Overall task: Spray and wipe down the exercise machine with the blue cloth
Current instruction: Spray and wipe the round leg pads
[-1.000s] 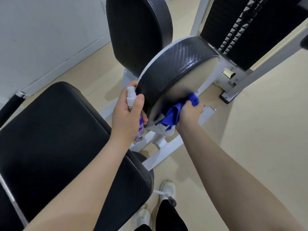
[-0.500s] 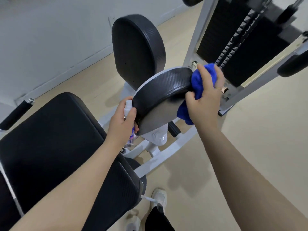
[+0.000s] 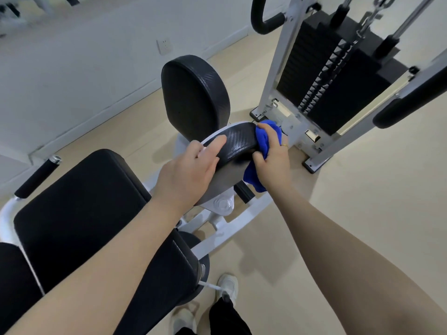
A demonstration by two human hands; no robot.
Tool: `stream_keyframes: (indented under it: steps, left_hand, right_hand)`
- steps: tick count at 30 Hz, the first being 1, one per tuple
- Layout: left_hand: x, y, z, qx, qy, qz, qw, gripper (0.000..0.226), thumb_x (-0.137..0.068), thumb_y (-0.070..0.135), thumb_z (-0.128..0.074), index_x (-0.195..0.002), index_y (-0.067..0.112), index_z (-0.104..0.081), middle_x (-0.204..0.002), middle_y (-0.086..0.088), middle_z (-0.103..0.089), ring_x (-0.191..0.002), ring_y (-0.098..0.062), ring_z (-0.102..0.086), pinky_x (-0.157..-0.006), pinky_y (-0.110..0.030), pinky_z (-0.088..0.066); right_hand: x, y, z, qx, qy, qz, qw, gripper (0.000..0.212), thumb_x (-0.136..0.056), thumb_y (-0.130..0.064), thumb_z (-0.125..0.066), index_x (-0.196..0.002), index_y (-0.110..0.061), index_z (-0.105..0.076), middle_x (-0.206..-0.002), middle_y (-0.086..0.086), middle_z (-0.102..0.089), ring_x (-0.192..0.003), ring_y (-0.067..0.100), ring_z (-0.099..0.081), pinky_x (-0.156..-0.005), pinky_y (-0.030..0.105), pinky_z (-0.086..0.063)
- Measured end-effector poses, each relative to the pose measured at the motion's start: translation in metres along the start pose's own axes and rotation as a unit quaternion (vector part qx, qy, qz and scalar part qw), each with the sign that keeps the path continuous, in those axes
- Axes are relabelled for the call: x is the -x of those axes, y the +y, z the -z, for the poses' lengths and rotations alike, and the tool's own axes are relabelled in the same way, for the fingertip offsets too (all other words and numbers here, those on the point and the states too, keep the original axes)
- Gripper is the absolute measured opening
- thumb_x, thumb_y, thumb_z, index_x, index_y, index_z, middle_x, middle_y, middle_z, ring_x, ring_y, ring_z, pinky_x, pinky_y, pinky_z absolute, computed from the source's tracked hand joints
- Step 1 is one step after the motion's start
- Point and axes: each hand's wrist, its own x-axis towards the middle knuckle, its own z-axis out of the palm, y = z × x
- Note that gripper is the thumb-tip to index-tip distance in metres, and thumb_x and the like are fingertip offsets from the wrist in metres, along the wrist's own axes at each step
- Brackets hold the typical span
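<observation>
Right hand (image 3: 271, 153) clamping crumpled blue cloth (image 3: 262, 141) on round black textured pad (image 3: 238, 143), left hand (image 3: 191, 170) gripping its rim, beige floor (image 3: 350, 201), white wall (image 3: 84, 68) behind

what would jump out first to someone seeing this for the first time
Dead centre, the right hand presses a bright blue cloth against the edge of a tilted round black pad, while the left hand steadies its near side. Behind stands an upright black pad, with the weight stack at upper right.

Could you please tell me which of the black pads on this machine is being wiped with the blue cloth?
The tilted round pad in the middle: the right hand presses the blue cloth against its far edge. The upright pad behind and the seat pad go untouched.
</observation>
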Motion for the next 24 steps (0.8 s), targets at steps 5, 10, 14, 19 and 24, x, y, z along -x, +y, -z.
stream_keyframes:
  steps: [5, 10, 14, 19, 24]
  left_hand:
    - [-0.021, 0.012, 0.003, -0.060, -0.001, -0.023, 0.998, 0.031, -0.089, 0.021, -0.040, -0.120, 0.018, -0.041, -0.067, -0.008, -0.048, -0.041, -0.018, -0.024, -0.038, -0.018, -0.021]
    - [-0.039, 0.018, 0.008, -0.062, -0.030, -0.018, 0.997, 0.024, -0.089, 0.022, -0.036, -0.111, 0.015, -0.044, -0.066, -0.008, -0.047, -0.039, -0.019, -0.021, -0.041, -0.012, -0.008]
    - [-0.042, 0.011, 0.001, -0.051, -0.031, -0.014, 0.998, 0.022, -0.087, 0.010, -0.052, -0.109, 0.010, -0.053, -0.066, -0.013, -0.050, -0.038, -0.022, -0.022, -0.041, -0.015, -0.014]
    - [-0.031, -0.003, -0.001, -0.016, -0.051, 0.023, 0.998, 0.030, -0.091, 0.029, -0.029, -0.116, 0.020, -0.041, -0.076, -0.009, -0.052, -0.043, -0.029, -0.036, -0.040, -0.026, -0.030]
    - [0.002, -0.029, -0.012, 0.033, -0.125, 0.141, 0.982, 0.023, -0.097, 0.023, -0.039, -0.119, 0.019, -0.045, -0.101, -0.007, -0.061, -0.075, -0.034, -0.056, -0.062, -0.037, -0.042]
  right_hand:
    - [0.002, 0.002, 0.003, 0.014, 0.005, -0.025, 1.000, 0.058, -0.083, -0.005, -0.050, -0.134, -0.030, -0.041, -0.139, 0.008, -0.032, -0.103, 0.016, -0.039, -0.094, 0.029, -0.035]
    - [0.006, 0.003, 0.004, 0.010, 0.024, -0.049, 0.998, 0.059, -0.082, -0.005, -0.049, -0.135, -0.030, -0.040, -0.136, 0.008, -0.031, -0.109, 0.027, -0.046, -0.096, 0.035, -0.039]
    - [0.009, 0.004, 0.005, 0.019, 0.037, -0.068, 0.997, 0.059, -0.084, -0.007, -0.049, -0.137, -0.030, -0.038, -0.137, 0.009, -0.030, -0.112, 0.030, -0.047, -0.099, 0.041, -0.040]
    - [0.013, 0.004, 0.008, 0.016, 0.040, -0.073, 0.996, 0.059, -0.085, -0.007, -0.047, -0.138, -0.031, -0.035, -0.138, 0.008, -0.029, -0.114, 0.027, -0.044, -0.100, 0.041, -0.040]
    - [0.015, 0.007, 0.009, 0.013, 0.054, -0.058, 0.997, 0.060, -0.084, -0.005, -0.048, -0.137, -0.030, -0.036, -0.139, 0.009, -0.029, -0.111, 0.027, -0.046, -0.097, 0.037, -0.040]
